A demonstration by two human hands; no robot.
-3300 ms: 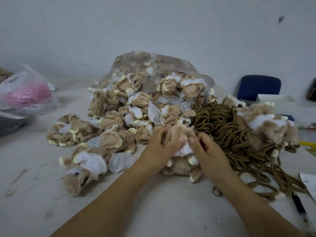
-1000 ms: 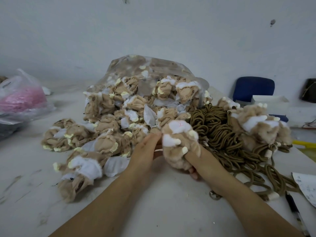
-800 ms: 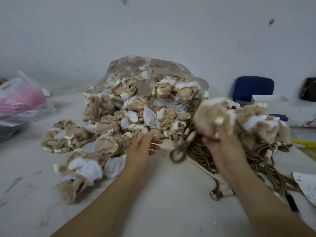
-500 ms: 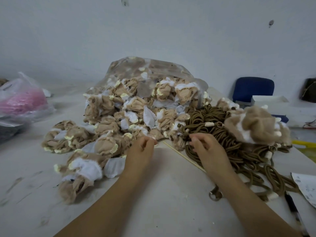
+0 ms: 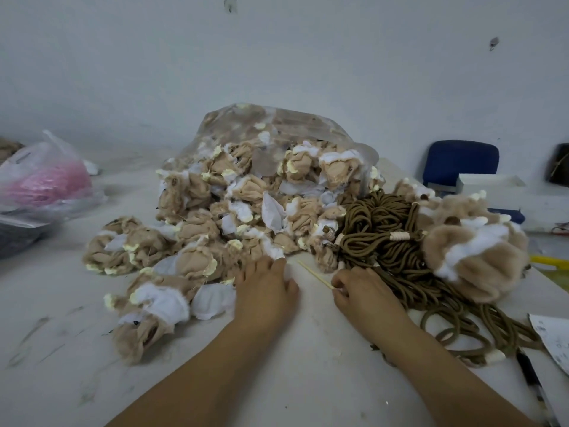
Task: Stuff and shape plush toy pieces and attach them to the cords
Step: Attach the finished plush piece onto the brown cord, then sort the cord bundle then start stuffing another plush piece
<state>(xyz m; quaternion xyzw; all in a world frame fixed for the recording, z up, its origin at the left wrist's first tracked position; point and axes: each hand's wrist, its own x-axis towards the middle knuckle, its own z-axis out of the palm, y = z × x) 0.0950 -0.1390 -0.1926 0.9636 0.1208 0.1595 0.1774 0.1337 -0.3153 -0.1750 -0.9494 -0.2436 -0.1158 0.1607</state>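
Head view: the left grip (image 5: pixel 265 293) lies flat on the tabletop (image 5: pixel 308 380) with its fingers loosely straight. It holds nothing, and its tips touch the near edge of the heap of unstuffed plush pieces (image 5: pixel 240 204). The right grip (image 5: pixel 366 295) pinches the near end of a thin wooden stick (image 5: pixel 314 274), just beside the brown cords (image 5: pixel 378 238). A stuffed plush toy (image 5: pixel 474 260) rests on the cords, further right.

White table (image 5: pixel 308 380) under plush pieces (image 5: pixel 197 229), cords (image 5: pixel 388 241).

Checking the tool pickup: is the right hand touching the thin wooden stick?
Touching. In the head view, the near end of the wooden stick sits pinched in the curled fingers of the right hand.
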